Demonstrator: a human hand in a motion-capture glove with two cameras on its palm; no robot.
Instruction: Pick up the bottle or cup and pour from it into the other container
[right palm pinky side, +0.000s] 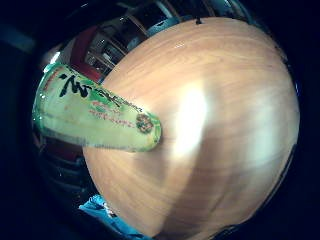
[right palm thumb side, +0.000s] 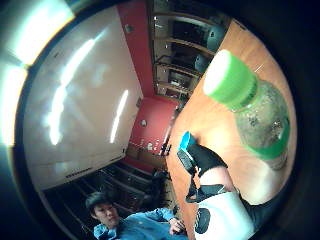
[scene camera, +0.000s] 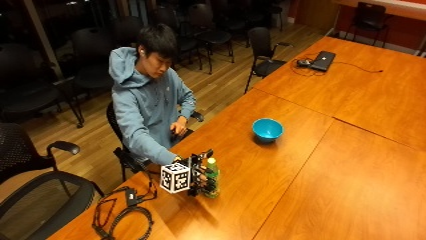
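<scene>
Bottle (scene camera: 211, 177): stands upright on the table (scene camera: 319, 165), near the edge where the person sits; green cap, clear shoulder, green label round the body.
Bowl (scene camera: 267, 129): blue, open side up, well apart from the bottle, farther along the table.
Right hand (scene camera: 198, 175): gloved, at the bottle's side, about label height.
Fingers: from the outside view I cannot tell whether they are curled round the bottle or only beside it; the palm views show the bottle very close to the palm.
Contents: level hard to read.
Handling, as a judgement: thin plastic, light, likely to dent if squeezed; the label film may be slippery.
Where to hold: mid-body on the label, below the shoulder.
Cap: looks on; it would need removing before pouring.
</scene>
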